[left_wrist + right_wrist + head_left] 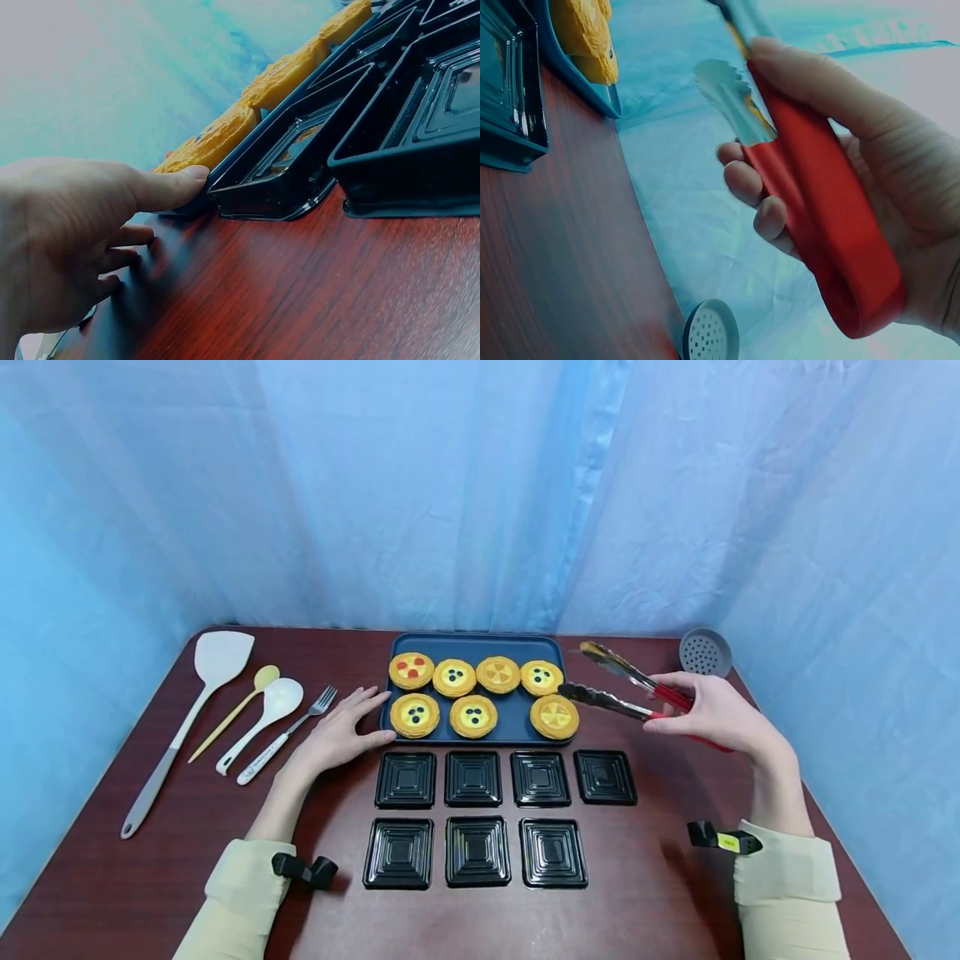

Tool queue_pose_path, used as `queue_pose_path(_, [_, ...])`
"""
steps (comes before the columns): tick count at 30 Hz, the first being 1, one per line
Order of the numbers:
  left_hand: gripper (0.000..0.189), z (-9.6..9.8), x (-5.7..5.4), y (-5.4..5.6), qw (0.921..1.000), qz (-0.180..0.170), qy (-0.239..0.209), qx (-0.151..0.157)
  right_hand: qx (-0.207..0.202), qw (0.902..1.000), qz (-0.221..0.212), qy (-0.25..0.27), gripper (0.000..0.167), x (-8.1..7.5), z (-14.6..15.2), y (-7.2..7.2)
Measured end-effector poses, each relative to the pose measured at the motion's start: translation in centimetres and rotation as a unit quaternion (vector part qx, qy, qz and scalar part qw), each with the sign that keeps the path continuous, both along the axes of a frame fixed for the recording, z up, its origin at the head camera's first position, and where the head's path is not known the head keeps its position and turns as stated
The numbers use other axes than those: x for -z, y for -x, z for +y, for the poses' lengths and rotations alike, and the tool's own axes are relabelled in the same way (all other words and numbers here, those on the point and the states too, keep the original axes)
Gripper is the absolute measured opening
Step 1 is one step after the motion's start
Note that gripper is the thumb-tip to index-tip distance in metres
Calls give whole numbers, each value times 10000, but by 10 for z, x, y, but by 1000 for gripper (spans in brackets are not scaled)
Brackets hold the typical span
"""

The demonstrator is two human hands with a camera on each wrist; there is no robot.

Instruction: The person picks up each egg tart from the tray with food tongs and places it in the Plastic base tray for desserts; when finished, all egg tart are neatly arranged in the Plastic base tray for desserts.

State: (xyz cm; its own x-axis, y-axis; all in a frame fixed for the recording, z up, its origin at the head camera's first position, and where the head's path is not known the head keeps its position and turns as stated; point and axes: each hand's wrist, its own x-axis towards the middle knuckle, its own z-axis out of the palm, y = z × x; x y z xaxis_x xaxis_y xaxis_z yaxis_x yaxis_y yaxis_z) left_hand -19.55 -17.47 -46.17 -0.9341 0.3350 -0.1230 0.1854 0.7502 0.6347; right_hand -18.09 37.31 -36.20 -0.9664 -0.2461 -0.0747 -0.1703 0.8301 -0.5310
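Fingers of right hand [723, 714] clamped round red-handled metal tongs [832, 187], near the blue rectangular tray [513, 717]; left hand [341, 731], fingers apart, at its edge. I judge tongs light, springy; hold mid-handle.

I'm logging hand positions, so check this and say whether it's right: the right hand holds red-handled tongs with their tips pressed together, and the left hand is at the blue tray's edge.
One error: the tips of the red-handled tongs are spread apart, as the head view shows. The right hand does hold them, and the left hand is at the blue tray's edge.
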Motion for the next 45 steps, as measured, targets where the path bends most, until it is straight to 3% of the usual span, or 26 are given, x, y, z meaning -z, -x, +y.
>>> queue_pose_path(4, [79, 0, 1, 0, 10000, 3, 47, -19, -272, 9994, 10, -225, 78, 1, -3, -2])
queue_pose_path(19, [78, -1, -2, 1, 10000, 0, -68, 66, -554, 9938, -3, -961, 74, -1, -15, 0])
queue_pose_path(45, [78, 0, -2, -1, 10000, 21, -51, 6, -702, 9915, -115, -1085, 58, 2, -26, 1])
